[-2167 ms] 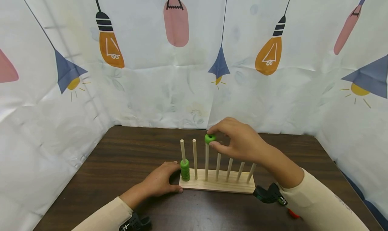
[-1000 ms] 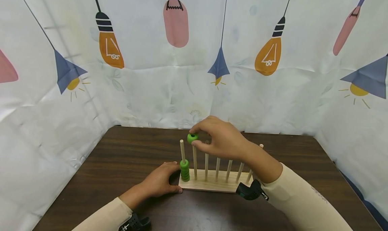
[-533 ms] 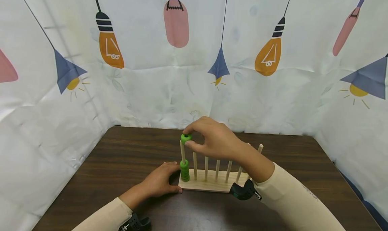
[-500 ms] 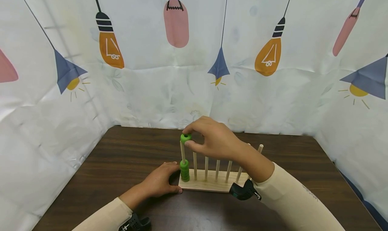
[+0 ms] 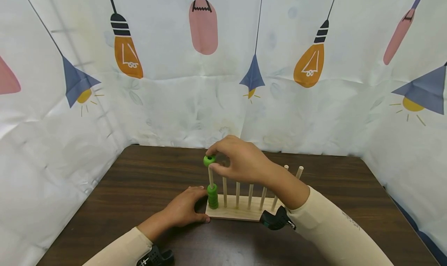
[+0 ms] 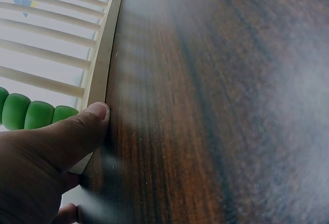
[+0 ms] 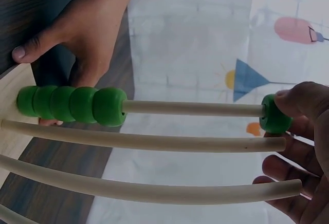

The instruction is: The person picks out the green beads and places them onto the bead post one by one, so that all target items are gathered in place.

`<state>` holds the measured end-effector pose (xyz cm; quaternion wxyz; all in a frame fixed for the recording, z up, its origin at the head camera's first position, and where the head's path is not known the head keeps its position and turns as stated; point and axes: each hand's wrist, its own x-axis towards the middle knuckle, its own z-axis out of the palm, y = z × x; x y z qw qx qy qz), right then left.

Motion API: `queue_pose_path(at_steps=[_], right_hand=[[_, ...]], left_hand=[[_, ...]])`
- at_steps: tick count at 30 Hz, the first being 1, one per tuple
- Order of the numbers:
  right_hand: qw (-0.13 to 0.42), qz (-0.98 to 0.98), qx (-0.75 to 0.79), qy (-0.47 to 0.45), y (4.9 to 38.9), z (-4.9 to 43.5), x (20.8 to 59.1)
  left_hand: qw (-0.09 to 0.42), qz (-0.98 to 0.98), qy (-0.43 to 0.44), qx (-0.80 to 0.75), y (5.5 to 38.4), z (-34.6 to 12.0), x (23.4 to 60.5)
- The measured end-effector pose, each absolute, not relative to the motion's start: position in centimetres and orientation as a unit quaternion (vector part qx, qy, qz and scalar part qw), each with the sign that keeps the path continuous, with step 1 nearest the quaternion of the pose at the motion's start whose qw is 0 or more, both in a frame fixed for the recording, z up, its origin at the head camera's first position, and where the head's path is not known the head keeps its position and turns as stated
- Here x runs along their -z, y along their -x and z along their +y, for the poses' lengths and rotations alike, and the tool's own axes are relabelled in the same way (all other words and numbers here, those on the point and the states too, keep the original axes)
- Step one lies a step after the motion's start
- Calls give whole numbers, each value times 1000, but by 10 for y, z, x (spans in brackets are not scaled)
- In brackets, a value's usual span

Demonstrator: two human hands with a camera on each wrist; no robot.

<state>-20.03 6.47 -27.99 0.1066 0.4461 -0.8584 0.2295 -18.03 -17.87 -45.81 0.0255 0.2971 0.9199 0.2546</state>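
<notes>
A pale wooden peg stand (image 5: 241, 214) with several upright pegs stands on the table. My left hand (image 5: 183, 207) grips its left end, thumb on the front edge in the left wrist view. Several green beads (image 5: 213, 198) are stacked at the bottom of the leftmost peg. My right hand (image 5: 242, 161) pinches one more green bead (image 5: 209, 160) between thumb and fingers at the top of that same peg. In the right wrist view the held bead (image 7: 274, 115) sits at the peg's tip, apart from the stack (image 7: 82, 103) below.
The other pegs (image 5: 238, 194) carry no beads where visible; my right hand and forearm cover parts of some. A dark brown wooden table (image 5: 157, 169) lies beneath. Behind it hangs a white cloth (image 5: 167, 106) printed with lamps.
My right hand has carried the green bead leftward, from above the third peg past the second to the leftmost peg's top. The left hand has stayed in place on the stand.
</notes>
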Motion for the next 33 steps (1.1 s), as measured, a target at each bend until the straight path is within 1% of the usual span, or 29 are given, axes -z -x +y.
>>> queue_pose_path(at_steps=[7,12,20,27,33], right_hand=[[94,-872,-213,-430,198,73,275],[104,-882,-203,-413,198,91,271],[127,-900,-178,-377,199,135,268],[130,-914,-176,-341,197,178,267],[158,-918,-164,-324,192,206,265]], left_hand=[[19,920,-297,-255,181,-178,460],[14,924,-291,-246,181,-178,461],[20,927,-286,-241,181,-177,461],[22,929,-280,-240,181,-177,460],[23,929,-280,-241,181,-178,459]])
